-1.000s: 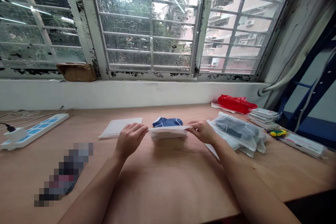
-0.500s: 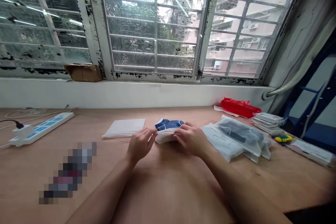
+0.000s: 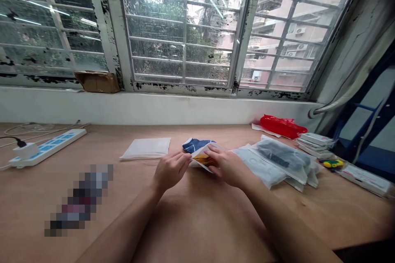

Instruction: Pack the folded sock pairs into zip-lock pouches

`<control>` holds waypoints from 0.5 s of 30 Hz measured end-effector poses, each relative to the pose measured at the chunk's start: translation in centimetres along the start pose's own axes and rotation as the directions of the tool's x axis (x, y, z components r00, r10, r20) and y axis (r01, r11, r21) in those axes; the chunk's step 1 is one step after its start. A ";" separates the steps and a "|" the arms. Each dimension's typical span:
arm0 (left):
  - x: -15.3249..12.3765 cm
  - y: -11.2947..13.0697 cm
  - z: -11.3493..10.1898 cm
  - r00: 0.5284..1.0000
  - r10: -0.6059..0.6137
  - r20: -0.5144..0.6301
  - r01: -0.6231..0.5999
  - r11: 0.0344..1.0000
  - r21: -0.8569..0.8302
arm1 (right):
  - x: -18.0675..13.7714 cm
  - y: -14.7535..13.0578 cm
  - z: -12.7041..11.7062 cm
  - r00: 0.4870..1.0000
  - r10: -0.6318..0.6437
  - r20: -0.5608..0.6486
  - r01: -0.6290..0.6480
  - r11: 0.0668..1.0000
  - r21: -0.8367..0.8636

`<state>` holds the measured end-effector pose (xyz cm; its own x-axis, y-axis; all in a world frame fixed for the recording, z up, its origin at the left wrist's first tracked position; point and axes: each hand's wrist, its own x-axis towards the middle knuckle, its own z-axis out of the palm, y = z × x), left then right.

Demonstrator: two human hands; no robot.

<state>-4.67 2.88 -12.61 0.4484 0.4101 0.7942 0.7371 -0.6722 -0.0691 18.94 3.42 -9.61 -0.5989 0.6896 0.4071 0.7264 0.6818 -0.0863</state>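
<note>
Pouch: frosted white plastic pouch point(image 3: 195, 163), held off the wooden desk point(image 3: 203, 230) between both hands, centre of desk, tilted. Was a flat closed fold a half-second ago; now its layers are parted.
Contents: orange-and-yellow striped item point(image 3: 203, 159) now shows in the gap. Wasn't visible before. Can't tell exactly how much of it is inside.
Left hand point(image 3: 171, 170): fingers curled, tips pinching the pouch's left edge.
Right hand point(image 3: 226, 165): fingers point(image 3: 216, 157) pressed together over the upper layer, pinching it with the thumb hidden. Hands now closer together than a second ago.
Sock: blue striped sock point(image 3: 196, 145) lies flat just behind the pouch, unheld.
Left of hands: flat white packet point(image 3: 145, 148) on desk, apart from left hand.
Right of hands: clear zip bags with dark contents point(image 3: 277, 157), just beside right hand.
Far right: stack of flat packets point(image 3: 314, 141), red plastic bag point(image 3: 279, 126) behind them.
Far left: white power strip point(image 3: 46, 148), blurred object point(image 3: 78, 199) nearer the person.
</note>
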 end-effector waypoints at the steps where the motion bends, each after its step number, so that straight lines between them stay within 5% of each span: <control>1: 0.0 0.1 0.1 1.000 0.009 0.012 -0.009 1.000 -0.004 | 0.0 0.0 0.4 1.000 -0.010 0.014 0.010 1.000 -0.002; 6: -0.3 0.1 0.3 0.997 0.036 0.070 -0.035 0.999 -0.025 | 0.7 0.1 2.2 0.998 0.054 0.032 -0.051 0.997 -0.063; 10: -0.2 -0.5 -0.2 0.989 0.039 0.145 -0.034 0.999 -0.037 | 0.6 0.7 1.2 0.994 0.046 -0.101 -0.021 0.972 0.236; 12: -0.1 -0.8 -0.8 0.977 0.033 0.209 -0.019 0.998 -0.068 | 0.3 1.2 0.1 0.981 0.136 -0.140 -0.047 0.863 0.504; 15: 0.1 -0.7 -1.4 0.950 0.062 0.306 -0.005 0.983 -0.182 | 0.2 2.5 -1.3 0.932 0.334 -0.142 -0.043 0.490 0.871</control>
<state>-5.88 2.53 -11.60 0.6264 0.5368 0.5652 0.6302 -0.7755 0.0381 21.06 4.95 -8.50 -0.2671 0.8357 0.4799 0.0878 0.5170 -0.8515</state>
